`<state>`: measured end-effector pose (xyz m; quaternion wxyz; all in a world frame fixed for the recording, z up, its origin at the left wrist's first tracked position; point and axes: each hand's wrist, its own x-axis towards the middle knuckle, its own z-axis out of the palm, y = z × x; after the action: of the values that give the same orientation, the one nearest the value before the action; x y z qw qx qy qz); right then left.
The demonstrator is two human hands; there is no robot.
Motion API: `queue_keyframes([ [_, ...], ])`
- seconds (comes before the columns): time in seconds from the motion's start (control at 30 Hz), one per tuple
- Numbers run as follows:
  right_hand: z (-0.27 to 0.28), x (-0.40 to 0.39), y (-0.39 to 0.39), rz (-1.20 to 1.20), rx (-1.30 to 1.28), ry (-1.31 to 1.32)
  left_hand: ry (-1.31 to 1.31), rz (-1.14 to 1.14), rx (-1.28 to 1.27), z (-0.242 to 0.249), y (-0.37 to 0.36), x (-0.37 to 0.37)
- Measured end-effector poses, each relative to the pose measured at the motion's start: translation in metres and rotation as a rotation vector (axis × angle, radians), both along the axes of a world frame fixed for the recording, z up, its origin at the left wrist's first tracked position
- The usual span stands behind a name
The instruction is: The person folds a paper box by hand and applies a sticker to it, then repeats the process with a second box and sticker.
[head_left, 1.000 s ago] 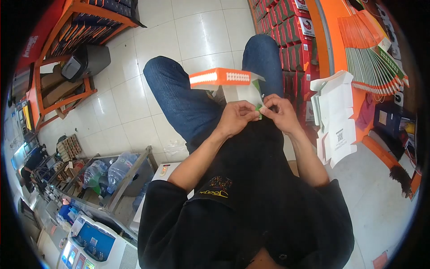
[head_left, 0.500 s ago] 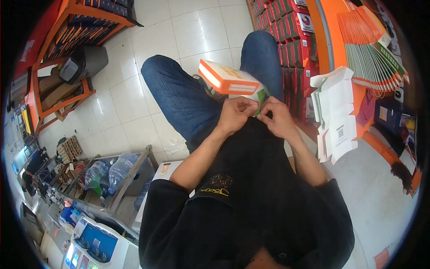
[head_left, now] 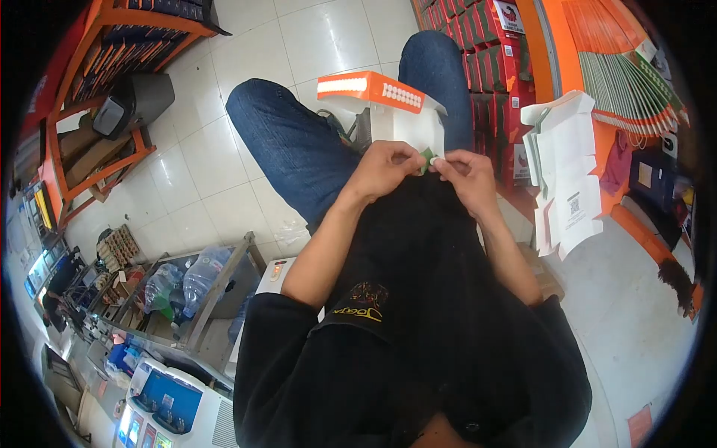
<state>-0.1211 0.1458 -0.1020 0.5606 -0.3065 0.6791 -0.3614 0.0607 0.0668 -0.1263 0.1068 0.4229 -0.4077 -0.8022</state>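
In the head view a white and orange cardboard box [head_left: 418, 127] sits between my knees, tilted, with its white inside facing me and its orange side wall at the far end. A small green flap [head_left: 428, 158] shows at its near edge. My left hand [head_left: 385, 170] is closed, with thumb and fingertips pinching this green part. Close beside it, my right hand [head_left: 469, 181] is closed too, its thumb and fingers pinching the box's near edge, where something small and white shows at the fingertips. The fingers partly hide what they grip.
Flat, unfolded white cartons [head_left: 571, 179] lie to my right. Behind them is a fanned stack of orange and green cartons [head_left: 627, 89]. Red boxes [head_left: 489, 82] stand stacked beside my right knee. An orange shelf [head_left: 56, 160] is at far left, and a crate with plastic bottles [head_left: 202, 280] at lower left.
The box has turned: its printed face with yellow lettering showed before, and now its white inside does. Both hands have moved slightly up, still pinching at the near edge.
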Motion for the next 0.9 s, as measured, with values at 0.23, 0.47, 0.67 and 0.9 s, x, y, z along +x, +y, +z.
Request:
queue_keyframes([
  [0.23,0.001,0.008,-0.002,-0.035,0.011,0.016,0.135,-0.008,0.074,-0.012,0.006,0.000],
  [0.47,-0.006,0.003,-0.003,0.096,-0.035,0.196,0.057,0.066,0.072,-0.008,0.009,-0.003],
  [0.67,-0.001,0.004,-0.006,0.159,-0.078,0.284,0.004,0.171,0.027,-0.005,0.017,-0.007],
  [0.9,-0.023,0.009,0.001,-0.035,-0.099,0.086,-0.050,0.117,0.007,-0.007,0.009,-0.008],
])
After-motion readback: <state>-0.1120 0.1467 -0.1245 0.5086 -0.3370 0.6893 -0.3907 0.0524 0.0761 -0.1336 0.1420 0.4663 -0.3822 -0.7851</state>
